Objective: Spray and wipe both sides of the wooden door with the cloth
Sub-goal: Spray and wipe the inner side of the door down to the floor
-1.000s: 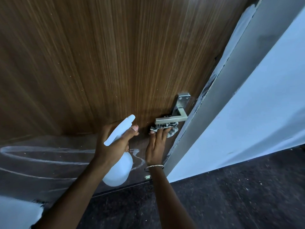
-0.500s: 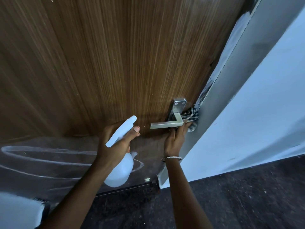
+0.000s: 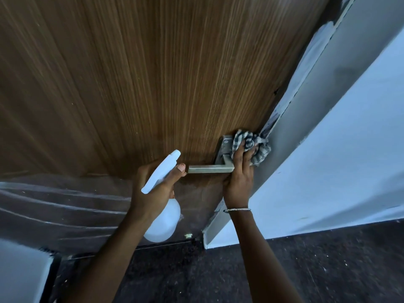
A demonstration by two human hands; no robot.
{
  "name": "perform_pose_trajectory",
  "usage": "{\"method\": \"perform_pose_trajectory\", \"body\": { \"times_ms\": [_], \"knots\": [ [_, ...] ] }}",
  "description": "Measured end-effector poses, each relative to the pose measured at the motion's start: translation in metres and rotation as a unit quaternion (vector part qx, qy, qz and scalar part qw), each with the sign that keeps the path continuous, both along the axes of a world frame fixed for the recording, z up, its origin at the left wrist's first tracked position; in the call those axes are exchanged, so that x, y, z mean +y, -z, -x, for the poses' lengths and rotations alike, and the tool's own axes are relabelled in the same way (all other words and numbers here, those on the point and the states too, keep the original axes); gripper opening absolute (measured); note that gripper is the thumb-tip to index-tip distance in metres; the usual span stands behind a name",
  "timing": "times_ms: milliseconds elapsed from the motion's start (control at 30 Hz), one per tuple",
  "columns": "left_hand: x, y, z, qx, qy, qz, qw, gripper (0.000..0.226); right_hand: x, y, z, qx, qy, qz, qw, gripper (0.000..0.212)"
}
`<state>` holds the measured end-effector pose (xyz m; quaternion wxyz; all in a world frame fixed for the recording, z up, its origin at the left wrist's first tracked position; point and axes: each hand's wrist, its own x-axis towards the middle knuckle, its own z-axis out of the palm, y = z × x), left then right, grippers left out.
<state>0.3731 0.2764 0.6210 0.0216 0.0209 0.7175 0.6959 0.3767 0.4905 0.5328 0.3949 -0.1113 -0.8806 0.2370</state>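
Cloth [image 3: 259,150]: your right hand [image 3: 238,184] grips it beside the handle [image 3: 209,169].
Spray bottle [image 3: 162,224]: your left hand [image 3: 150,191] grips it.

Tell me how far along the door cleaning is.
Done: unclear; no area of the wooden door looks plainly finished, and pale specks show higher up. In hand: the right hand grips the checked cloth against the door edge beside the handle plate, while the left hand holds the spray bottle. Left: the rest of this face and the other side, which is out of view.
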Motion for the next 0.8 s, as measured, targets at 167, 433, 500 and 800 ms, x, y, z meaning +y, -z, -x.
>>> {"method": "perform_pose_trajectory", "body": {
  "times_ms": [167, 433, 500, 800],
  "knots": [
    [0.000, 0.011, 0.001, -0.004, -0.015, 0.011, 1.000, 0.028, -0.005, 0.072, -0.028, -0.115, -0.029, 0.005, 0.993, 0.077],
    [-0.008, 0.023, -0.010, 0.033, -0.019, 0.044, 0.998, 0.032, -0.004, 0.016, -0.003, -0.023, 0.001, 0.010, 1.000, 0.060],
    [-0.009, 0.024, -0.010, 0.034, -0.022, 0.049, 0.998, 0.034, -0.001, 0.002, 0.000, 0.009, 0.004, -0.015, 1.000, 0.063],
    [-0.017, 0.063, -0.015, 0.080, 0.017, 0.060, 0.995, 0.008, -0.027, 0.068, -0.014, -0.062, 0.037, 0.078, 0.994, 0.063]
  ]
}}
